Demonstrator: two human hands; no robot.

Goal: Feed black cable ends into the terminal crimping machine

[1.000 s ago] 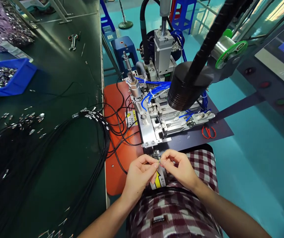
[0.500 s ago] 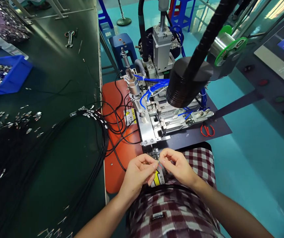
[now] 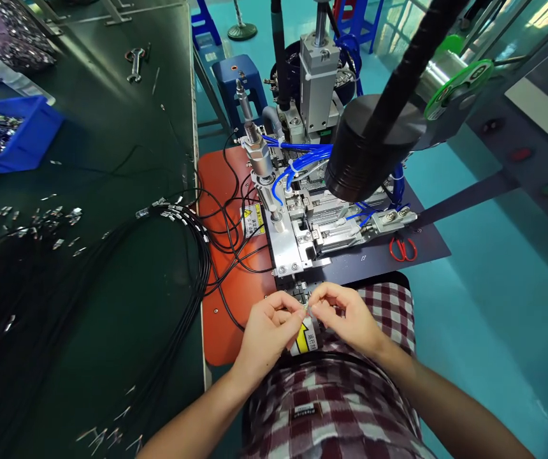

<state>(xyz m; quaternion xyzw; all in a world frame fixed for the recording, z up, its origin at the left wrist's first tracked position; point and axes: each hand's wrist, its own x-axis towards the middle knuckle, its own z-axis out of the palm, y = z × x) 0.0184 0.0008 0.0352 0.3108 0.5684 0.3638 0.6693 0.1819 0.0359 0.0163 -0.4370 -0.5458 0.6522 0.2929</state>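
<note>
My left hand [image 3: 274,324] is closed in a pinch just in front of the machine, its thumb and forefinger on the end of a cable. Thin pale wires [image 3: 306,306] of that cable show between the fingertips; most of the cable is hidden by the hand. My right hand [image 3: 343,317] pinches the tips of these wires, its fingertips almost touching those of the left. Right behind the fingers is the front of the bench machine [image 3: 287,250] with its metal plate and cylinders. A yellow and white label [image 3: 306,340] shows below the wires.
On the dark table [image 3: 125,344] at left lie bundled black cables [image 3: 196,268], a blue bin [image 3: 30,137] of metal parts and a wrench [image 3: 135,65]. A black nozzle [image 3: 369,150] overhangs the machine. Red-handled scissors [image 3: 403,249] lie right, near a solder wire spool [image 3: 460,86].
My right hand has moved slightly up and left, its fingertips shifting on the wires. A red wire seen before is no longer visible. The view has turned a little.
</note>
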